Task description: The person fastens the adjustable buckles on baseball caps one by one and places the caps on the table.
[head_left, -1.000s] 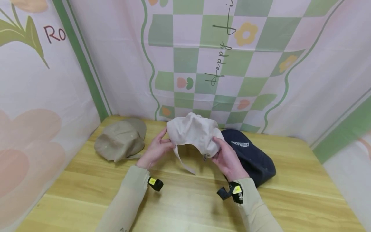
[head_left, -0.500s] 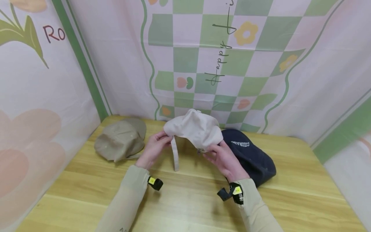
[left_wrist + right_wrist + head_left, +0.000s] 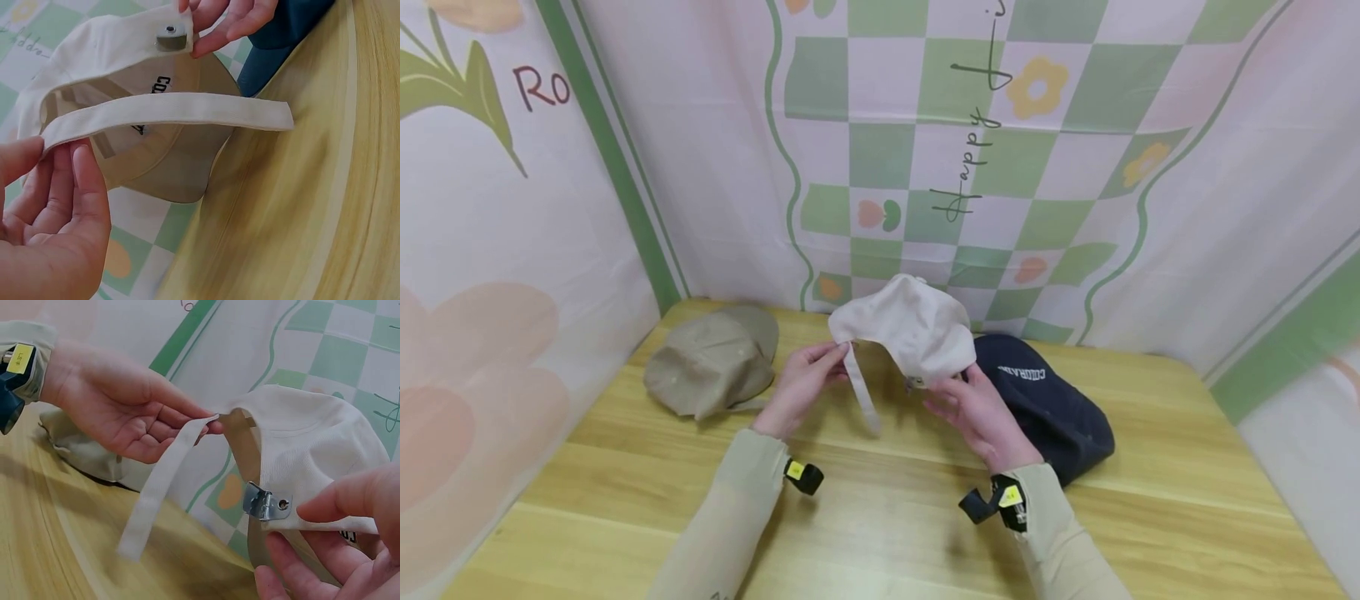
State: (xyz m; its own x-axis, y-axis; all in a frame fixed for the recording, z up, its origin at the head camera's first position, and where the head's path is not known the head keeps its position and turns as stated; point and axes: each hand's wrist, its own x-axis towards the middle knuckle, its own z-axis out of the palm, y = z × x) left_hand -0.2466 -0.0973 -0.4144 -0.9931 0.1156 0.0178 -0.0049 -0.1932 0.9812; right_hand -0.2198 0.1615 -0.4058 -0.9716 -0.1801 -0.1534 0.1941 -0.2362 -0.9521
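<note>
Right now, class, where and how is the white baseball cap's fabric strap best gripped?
Probably pinch the fabric strap near its free end, across its flat faces, from the near side: that end hangs loose, slanting down, while the left hand pinches the other end beside the white baseball cap.

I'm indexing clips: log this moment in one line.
left hand: pinches strap; right hand: holds white cap beside buckle; strap end: free; buckle: open
</note>
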